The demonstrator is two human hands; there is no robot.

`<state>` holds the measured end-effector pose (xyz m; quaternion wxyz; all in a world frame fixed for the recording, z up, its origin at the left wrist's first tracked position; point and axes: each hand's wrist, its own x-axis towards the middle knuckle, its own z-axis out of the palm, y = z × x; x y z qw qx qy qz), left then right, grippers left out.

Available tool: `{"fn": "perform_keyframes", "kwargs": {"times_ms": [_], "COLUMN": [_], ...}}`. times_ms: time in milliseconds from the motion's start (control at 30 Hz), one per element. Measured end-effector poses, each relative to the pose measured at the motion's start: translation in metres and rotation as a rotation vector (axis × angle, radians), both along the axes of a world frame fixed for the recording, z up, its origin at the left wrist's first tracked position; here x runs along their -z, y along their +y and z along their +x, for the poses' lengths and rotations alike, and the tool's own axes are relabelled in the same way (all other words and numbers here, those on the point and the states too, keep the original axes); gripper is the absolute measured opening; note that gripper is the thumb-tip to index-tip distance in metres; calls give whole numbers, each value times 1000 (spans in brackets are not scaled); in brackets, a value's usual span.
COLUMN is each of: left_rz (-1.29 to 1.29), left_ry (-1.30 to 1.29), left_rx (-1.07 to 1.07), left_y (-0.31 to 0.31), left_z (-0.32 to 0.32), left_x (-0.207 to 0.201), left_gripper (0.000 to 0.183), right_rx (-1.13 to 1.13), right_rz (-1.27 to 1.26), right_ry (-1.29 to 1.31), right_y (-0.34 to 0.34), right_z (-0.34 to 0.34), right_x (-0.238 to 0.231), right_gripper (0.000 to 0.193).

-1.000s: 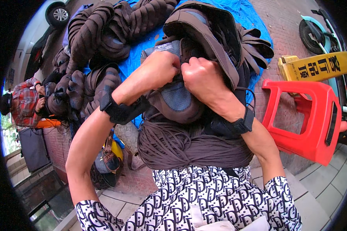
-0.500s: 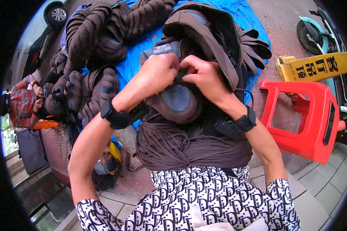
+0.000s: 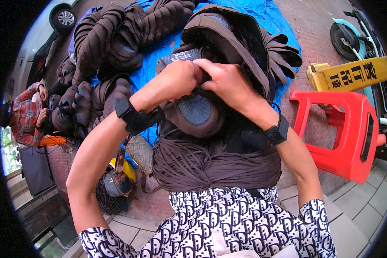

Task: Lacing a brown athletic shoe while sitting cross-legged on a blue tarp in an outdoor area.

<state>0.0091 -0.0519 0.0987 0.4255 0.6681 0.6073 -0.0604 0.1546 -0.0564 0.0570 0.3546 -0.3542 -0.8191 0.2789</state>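
Note:
A brown shoe upper with a blue mesh toe lies in front of me, toe toward my body. My left hand is closed at its throat, gripping it beside the tongue. From the other side my right hand meets the left, thumb and fingers pinched together; what is between them is hidden. On my lap, below the upper, rests a thick bundle of brown shoelaces. A nested stack of matching uppers stands just beyond my right hand.
Long rows of stacked uppers cover a blue tarp at far left. A person in a checked shirt works there. At right are a red plastic stool, a yellow box and a bike wheel. A pouch lies at lower left.
My right hand has turned and its thumb side has closed in against my left hand. Both forearms have shifted slightly, the left elbow outward. The upper stays in place.

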Motion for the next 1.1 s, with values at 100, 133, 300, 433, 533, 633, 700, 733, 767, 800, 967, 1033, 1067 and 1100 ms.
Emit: {"fn": "perform_keyframes", "kwargs": {"times_ms": [100,133,300,433,533,633,700,733,767,800,967,1033,1067,1100], "left_rz": [29,35,123,347,225,-85,-40,-15,241,454,537,506,456,455], "left_ry": [50,32,-53,-101,-69,-330,-606,-646,-630,-564,-501,-550,-592,-638], "left_rx": [58,67,105,153,62,-183,-180,-199,-9,165,134,80,42,52], "left_y": [2,3,1,-7,-16,-35,-56,-65,-68,-71,-76,-77,-78,-79], "left_z": [2,2,-1,-7,-16,-30,-35,-35,-34,-32,-31,-31,-31,-32], "left_x": [3,5,20,16,-9,-42,-52,-53,-50,-45,-36,-33,-31,-29], "left_gripper": [17,15,14,14,13,10,6,6,4,3,7,8,10,8], "right_rx": [-3,-6,-15,-37,-65,-141,-207,-290,-353,-332,-669,-731,-685,-651], "right_rz": [110,107,127,64,-25,-84,-298,-437,-457,-510,-132,-113,-212,-317], "right_ry": [-291,-448,-426,-323,-244,-120,-41,62,177,194,39,-33,-9,-10], "right_y": [5,7,12,12,9,9,11,14,14,16,12,12,12,13], "right_z": [1,2,4,4,7,15,18,20,16,13,-23,-28,-28,-27], "right_x": [-5,-7,-13,-10,-6,-9,-16,-21,-24,-27,-26,-23,-22,-23], "right_gripper": [21,30,24,14,25,25,22,24,26,27,22,18,17,16]}}
